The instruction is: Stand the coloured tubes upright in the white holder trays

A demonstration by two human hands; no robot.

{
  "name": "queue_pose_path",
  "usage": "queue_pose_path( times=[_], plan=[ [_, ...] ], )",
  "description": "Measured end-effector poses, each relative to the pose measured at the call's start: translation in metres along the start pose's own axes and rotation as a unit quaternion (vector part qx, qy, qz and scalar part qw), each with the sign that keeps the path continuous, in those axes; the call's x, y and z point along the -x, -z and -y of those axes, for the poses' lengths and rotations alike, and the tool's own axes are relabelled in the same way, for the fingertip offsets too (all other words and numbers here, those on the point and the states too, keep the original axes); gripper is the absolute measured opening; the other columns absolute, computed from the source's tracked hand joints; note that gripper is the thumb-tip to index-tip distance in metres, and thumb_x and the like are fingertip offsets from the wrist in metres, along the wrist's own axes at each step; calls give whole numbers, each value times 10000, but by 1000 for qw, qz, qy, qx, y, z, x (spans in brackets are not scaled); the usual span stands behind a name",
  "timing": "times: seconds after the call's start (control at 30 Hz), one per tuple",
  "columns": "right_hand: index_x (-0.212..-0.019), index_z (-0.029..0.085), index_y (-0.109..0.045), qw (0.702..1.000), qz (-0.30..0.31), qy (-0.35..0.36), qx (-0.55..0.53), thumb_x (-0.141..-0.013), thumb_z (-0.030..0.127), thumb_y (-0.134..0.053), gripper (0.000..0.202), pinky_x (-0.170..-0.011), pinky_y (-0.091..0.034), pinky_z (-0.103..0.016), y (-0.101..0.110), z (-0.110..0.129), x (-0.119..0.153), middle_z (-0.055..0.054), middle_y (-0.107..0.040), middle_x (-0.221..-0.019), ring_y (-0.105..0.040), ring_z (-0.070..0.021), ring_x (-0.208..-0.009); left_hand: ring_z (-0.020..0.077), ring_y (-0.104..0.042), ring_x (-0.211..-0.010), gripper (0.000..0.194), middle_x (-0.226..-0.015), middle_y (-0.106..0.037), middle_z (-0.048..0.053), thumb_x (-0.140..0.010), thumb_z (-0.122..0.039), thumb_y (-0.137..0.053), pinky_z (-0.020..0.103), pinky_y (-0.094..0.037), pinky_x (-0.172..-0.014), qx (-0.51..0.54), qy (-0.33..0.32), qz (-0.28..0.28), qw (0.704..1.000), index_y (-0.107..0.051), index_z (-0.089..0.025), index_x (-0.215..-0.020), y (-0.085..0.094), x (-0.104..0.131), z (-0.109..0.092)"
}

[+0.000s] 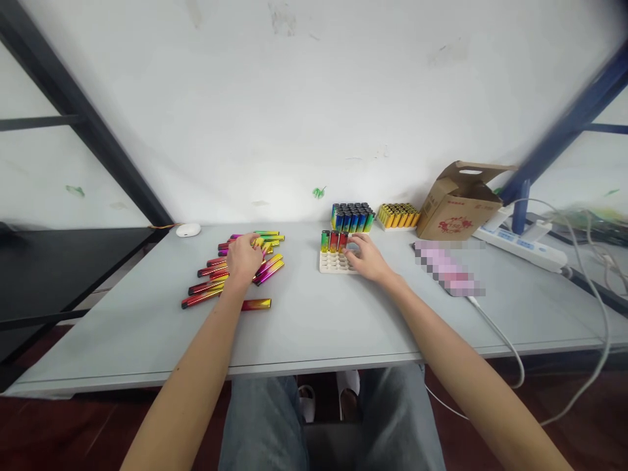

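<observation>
My left hand (244, 257) is over a loose pile of shiny slim lighters (206, 286), coloured red, yellow, magenta and green. Its fingers are closed around a yellow-ended lighter (257, 242) at the pile's right side; the palm hides part of the grip. My right hand (367, 257) is at a white tray with holes (335, 263). Thumb and forefinger pinch a red lighter (343, 242) standing in the tray's back row. Left of it stand another red lighter (334, 241) and a green-yellow one (324, 241). The front holes hold nothing.
Against the wall stand a block of blue-green lighters (351, 218) and a tray of yellow ones (400, 216). An opened cardboard box (454, 209), a power strip (524, 245) and a pink phone-like object (449, 269) with a cable are right. A white case (188, 230) lies far left.
</observation>
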State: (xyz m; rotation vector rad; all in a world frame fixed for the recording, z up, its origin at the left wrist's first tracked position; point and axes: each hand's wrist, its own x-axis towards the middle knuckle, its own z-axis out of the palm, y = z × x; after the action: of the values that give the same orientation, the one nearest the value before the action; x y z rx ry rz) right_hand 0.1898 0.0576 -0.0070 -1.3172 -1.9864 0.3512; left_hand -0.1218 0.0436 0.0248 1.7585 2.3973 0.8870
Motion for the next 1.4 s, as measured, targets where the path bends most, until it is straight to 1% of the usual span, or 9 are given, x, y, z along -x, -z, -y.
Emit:
queue_pose_path(
  times=[0.2,0.4,0.7,0.9,1.03,1.1,1.2,1.3,1.4],
  plan=[
    [-1096,158,-625,1000,7,0,-14,-854,337,-520,319,-1035,-420,-396,0,-1,0,-145,-542,-1254,-526,-260,-1192,331,-583,-1166,436,-1152,-707,98,-829,-249,-584,471,-455,-960,-33,39,11,999,-632,-239,-1262,2,-1,-3],
    [-1102,153,-627,1000,9,3,-7,-856,344,-517,330,-1039,-414,-408,1,-1,-1,-150,-554,-1241,-530,-269,-1180,326,-601,-1126,354,-1073,-732,76,-819,-282,-607,456,-455,-928,-21,60,11,998,-662,-244,-1167,1,0,-2],
    [-1063,161,-616,999,-16,-3,-44,-965,439,-344,402,-1057,-375,-433,4,4,-1,-144,-612,-1162,-524,-258,-1171,303,-591,-1085,348,-1116,-653,113,-837,-154,-548,418,-478,-881,-2,-7,-38,999,-621,-213,-1172,-5,3,-2],
    [-1168,163,-575,987,-142,27,-64,-990,486,-267,481,-1035,-379,-434,9,9,-1,-155,-577,-1227,-505,-252,-1192,265,-563,-1080,271,-1121,-549,132,-863,-122,-493,424,-446,-961,128,-114,-184,968,-603,-198,-1099,2,7,-13],
    [-1027,186,-634,963,-239,44,-112,-984,486,-315,439,-817,-463,-363,16,12,1,-98,-640,-992,-588,-210,-886,184,-597,-969,202,-1014,-592,58,-868,-236,-581,356,-485,-911,298,-198,-207,911,-522,-201,-1059,5,15,-31],
    [-877,193,-651,961,-213,43,-169,-980,491,-334,447,-674,-445,-318,20,14,3,-41,-613,-741,-541,-169,-664,164,-621,-941,246,-984,-609,42,-855,-298,-630,329,-503,-883,383,-229,-165,880,-494,-204,-1036,1,23,-42],
    [-747,187,-650,964,-102,56,-241,-946,525,-416,456,-564,-384,-284,21,25,9,-4,-534,-565,-472,-141,-547,158,-654,-923,257,-958,-643,39,-850,-325,-653,312,-513,-857,464,-257,-99,842,-490,-209,-1010,-7,41,-58],
    [-851,180,-693,946,6,43,-321,-889,539,-530,396,-523,-356,-262,20,43,12,3,-534,-578,-472,-131,-552,167,-680,-895,268,-907,-672,31,-826,-339,-691,301,-515,-829,468,-256,-64,843,-522,-210,-989,-13,59,-70],
    [-1015,192,-701,903,61,2,-424,-828,518,-638,381,-458,-264,-234,17,54,11,37,-481,-594,-345,-84,-490,187,-702,-893,279,-914,-704,33,-801,-356,-720,284,-518,-789,441,-254,-27,860,-574,-214,-991,-16,72,-77]
  ],
)
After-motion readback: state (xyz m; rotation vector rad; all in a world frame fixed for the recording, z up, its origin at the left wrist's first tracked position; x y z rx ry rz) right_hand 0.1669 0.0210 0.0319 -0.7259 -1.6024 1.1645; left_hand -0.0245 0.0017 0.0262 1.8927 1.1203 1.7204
